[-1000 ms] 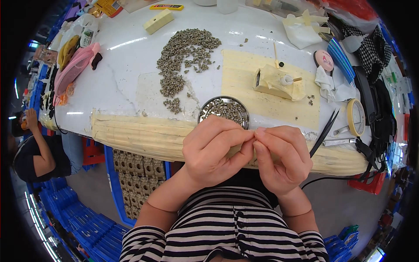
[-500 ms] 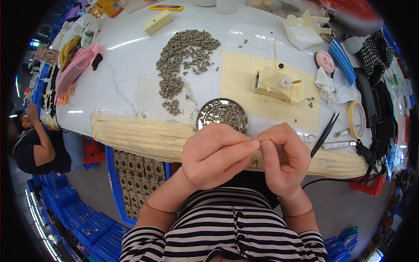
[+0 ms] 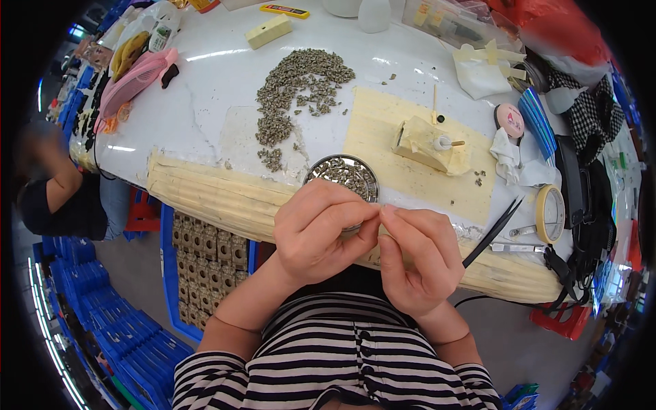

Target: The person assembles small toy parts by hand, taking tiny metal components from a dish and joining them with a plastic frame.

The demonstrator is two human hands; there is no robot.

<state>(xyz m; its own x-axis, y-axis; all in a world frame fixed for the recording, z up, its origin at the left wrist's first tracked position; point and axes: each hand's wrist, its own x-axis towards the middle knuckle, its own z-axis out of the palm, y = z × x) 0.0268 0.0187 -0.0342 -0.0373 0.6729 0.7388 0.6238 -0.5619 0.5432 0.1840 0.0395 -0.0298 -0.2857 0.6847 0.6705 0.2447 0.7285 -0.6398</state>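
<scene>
Both hands meet just in front of the round metal dish [image 3: 375, 186], at the table's near edge. The fingers of my left hand [image 3: 318, 232] are closed in a pinch, and whatever sits at their tips is too small to make out. My right hand [image 3: 425, 258] is curled, its index fingertip against the left fingertips and its thumb a little lower; anything it grips is hidden. Small grey metal parts [image 3: 350, 175] lie in the dish, partly behind my left hand. A large curved heap of similar parts [image 3: 277, 96] spreads beyond it.
Black tweezers [image 3: 495, 232] lie beside my right hand, near a tape roll [image 3: 551, 213]. A tape-wrapped block [image 3: 427, 145] with a small white bottle stands on yellow sheeting. Below the table is a blue crate [image 3: 167, 260] of metal blocks. Another person [image 3: 58, 184] sits at left.
The whole view has shifted and tilted slightly. My right thumb has dropped away from its index fingertip, while the hands stay together. The other person's arm has moved.
</scene>
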